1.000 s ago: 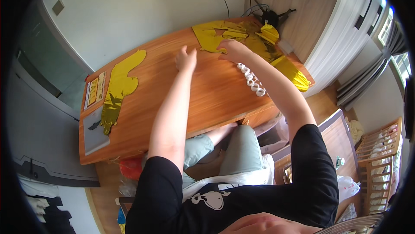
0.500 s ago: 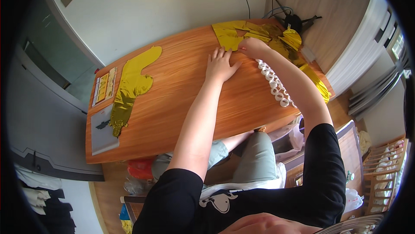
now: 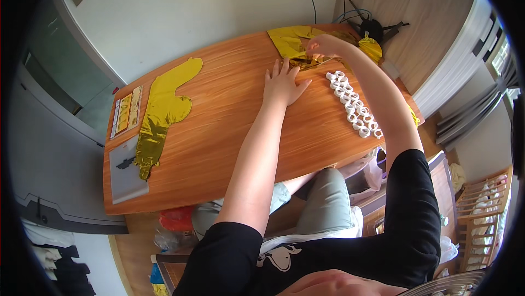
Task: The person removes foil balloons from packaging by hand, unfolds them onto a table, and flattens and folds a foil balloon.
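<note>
Left hand (image 3: 281, 88) splayed; right hand (image 3: 328, 47), grip unclear, hiding some gold foil (image 3: 285, 39); one foil balloon (image 3: 167, 103) near the left edge of the counter (image 3: 224, 118).

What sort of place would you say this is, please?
Probably a room in a home: a slatted wooden frame, perhaps a crib, stands at the right, a grey curtain hangs near a window, and a black device with antennas sits behind the wooden table.
</note>
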